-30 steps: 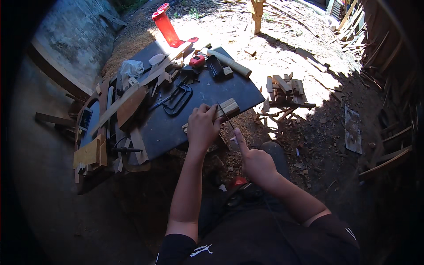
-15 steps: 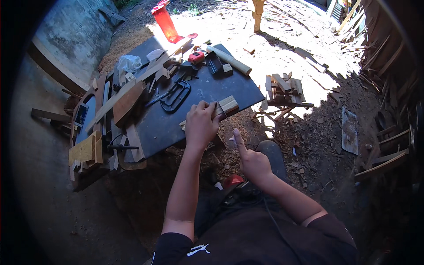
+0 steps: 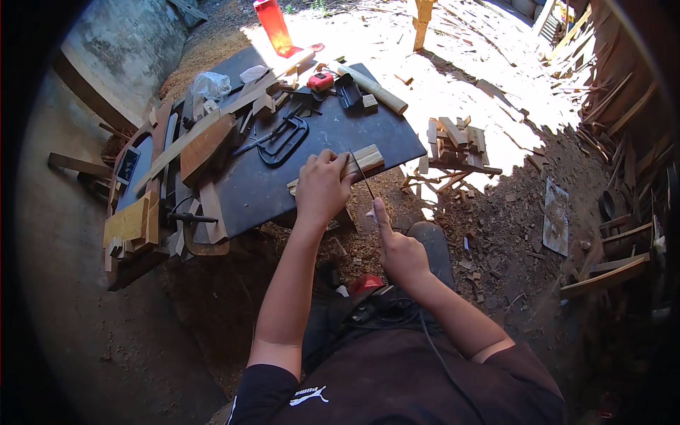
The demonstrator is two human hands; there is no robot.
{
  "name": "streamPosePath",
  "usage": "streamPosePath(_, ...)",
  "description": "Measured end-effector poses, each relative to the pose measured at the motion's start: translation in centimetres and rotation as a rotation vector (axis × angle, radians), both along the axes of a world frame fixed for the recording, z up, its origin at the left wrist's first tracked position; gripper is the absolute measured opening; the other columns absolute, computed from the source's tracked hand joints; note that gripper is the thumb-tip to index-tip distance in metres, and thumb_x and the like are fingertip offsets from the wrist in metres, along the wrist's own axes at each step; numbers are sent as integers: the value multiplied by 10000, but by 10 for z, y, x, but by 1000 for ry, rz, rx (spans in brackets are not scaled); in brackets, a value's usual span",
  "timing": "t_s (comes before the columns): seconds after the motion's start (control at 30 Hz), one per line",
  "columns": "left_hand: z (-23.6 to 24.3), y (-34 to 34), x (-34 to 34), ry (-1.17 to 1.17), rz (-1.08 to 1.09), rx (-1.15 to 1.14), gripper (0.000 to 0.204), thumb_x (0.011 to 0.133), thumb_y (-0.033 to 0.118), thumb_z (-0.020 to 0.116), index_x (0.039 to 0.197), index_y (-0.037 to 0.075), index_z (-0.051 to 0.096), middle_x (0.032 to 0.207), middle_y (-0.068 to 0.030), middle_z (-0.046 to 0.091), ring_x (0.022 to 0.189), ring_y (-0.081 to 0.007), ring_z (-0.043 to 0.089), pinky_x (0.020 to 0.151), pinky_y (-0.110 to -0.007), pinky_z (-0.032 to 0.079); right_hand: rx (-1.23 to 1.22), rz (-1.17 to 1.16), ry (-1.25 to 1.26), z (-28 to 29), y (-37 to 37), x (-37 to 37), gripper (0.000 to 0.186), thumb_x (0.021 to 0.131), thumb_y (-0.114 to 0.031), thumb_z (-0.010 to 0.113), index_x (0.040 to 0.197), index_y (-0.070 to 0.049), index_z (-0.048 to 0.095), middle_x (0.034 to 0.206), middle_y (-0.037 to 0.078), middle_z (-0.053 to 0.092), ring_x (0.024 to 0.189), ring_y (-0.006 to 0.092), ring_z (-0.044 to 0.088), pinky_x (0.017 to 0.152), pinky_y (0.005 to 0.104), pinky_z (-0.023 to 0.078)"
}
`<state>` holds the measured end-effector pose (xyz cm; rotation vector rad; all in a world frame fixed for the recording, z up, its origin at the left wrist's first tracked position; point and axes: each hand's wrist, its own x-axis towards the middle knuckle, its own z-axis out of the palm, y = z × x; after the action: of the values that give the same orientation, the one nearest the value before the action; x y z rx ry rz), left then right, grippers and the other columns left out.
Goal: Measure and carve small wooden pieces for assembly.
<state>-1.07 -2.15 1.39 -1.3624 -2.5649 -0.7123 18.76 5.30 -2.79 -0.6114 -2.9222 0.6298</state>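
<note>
A pale wooden block point(image 3: 369, 159) lies along the near edge of a dark table point(image 3: 340, 131). My left hand point(image 3: 322, 188) is closed over its left part, pressing it to the tabletop with the thumb beside the cut line. The thin dark blade of a handsaw point(image 3: 362, 176) crosses the block just right of that thumb. My right hand point(image 3: 405, 258) is wrapped round the saw's handle, its index finger stretched along toward the blade. Most of the handle is hidden in the fist; a small pale bit shows by the finger.
A black C-clamp point(image 3: 283, 145), a red tape measure point(image 3: 320, 81) and a wooden rod point(image 3: 372, 90) lie farther back on the table. Wood offcuts and boards point(image 3: 205, 150) crowd its left side. A red tumbler point(image 3: 275, 30) stands at the far end. Stacked blocks point(image 3: 457, 134) sit right.
The saw has slid a little forward across the block, its tip reaching farther past it. My right hand has moved slightly toward the table; my left hand keeps its hold.
</note>
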Motion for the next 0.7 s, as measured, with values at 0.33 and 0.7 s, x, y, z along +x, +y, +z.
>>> streamPosePath(0.33, -1, 0, -5, 31, 3, 33, 327, 863, 246, 739, 1149, 87, 728, 1086, -109, 669, 1011, -327, 634, 896, -446, 516, 133, 0, 82, -2, 18, -54, 994, 846, -49, 593, 1668, -167, 45, 671, 186, 675, 608, 364, 707, 559, 510, 566)
streamPosePath(0.7, -8, 5, -8, -2, 15, -25, 363, 870, 231, 725, 1208, 99, 723, 1099, -122, 677, 1053, -342, 636, 941, -453, 516, 112, 4, 121, -16, 20, -36, 1023, 839, -26, 573, 1668, -182, -5, 645, 185, 648, 593, 384, 684, 540, 528, 530)
